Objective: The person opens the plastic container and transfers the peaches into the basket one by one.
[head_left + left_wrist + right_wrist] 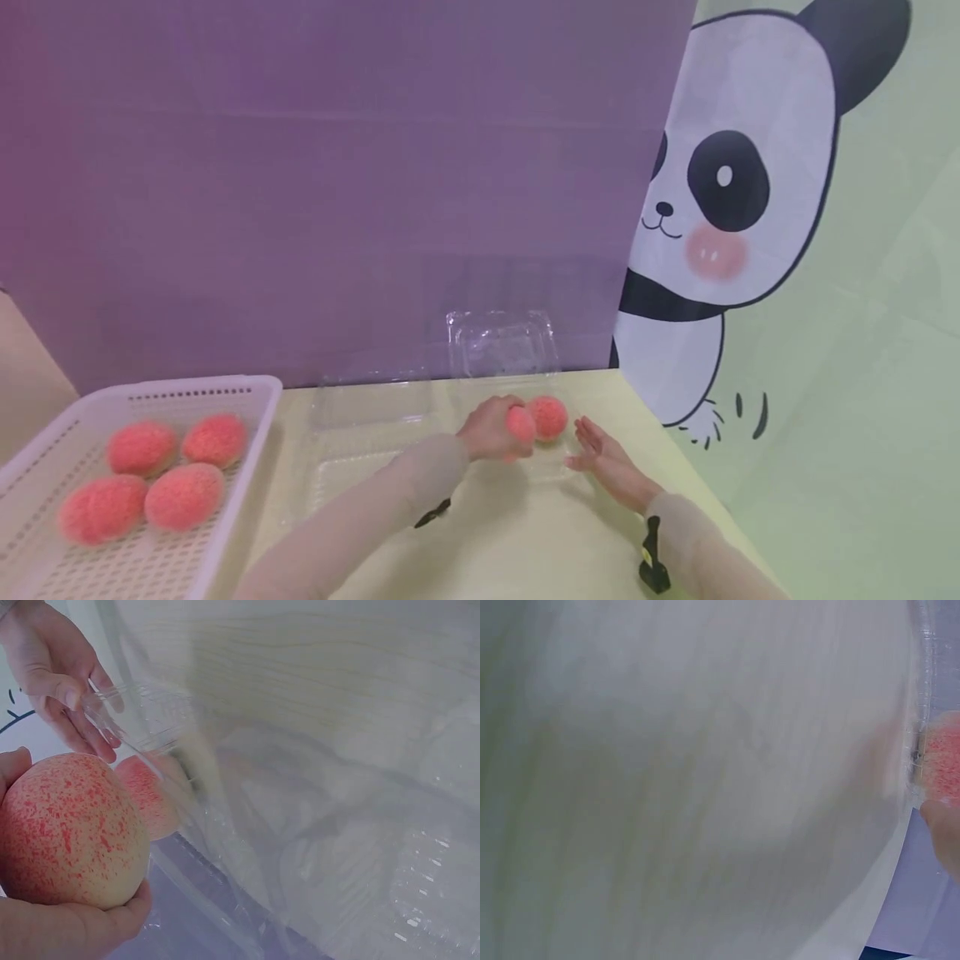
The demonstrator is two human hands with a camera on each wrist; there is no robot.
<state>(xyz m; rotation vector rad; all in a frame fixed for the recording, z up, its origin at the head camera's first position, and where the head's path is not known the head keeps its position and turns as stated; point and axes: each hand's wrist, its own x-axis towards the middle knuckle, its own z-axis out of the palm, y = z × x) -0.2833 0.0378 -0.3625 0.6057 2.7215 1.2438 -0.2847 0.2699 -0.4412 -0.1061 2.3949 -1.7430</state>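
Note:
My left hand point(489, 429) grips a round peach point(75, 832), speckled red over a pale skin, with fingers and thumb around its sides. The held peach overlaps a clear plastic clamshell box in the head view, whose lid point(502, 346) stands raised at the back. Inside the box sits another peach point(549, 418), right beside the held one. To the box's right, my right hand point(611, 468) has its fingers extended and thumb apart, with nothing in its palm. In the left wrist view its thumb is right at the box's clear rim point(105, 712).
A white perforated basket point(202, 382) with several peaches point(183, 497) stands on the left. Between it and the clamshell box lies another clear box point(360, 408) with its lid open. A purple panel point(337, 208) rises behind the table, and a panda-printed wall point(840, 350) is at the right.

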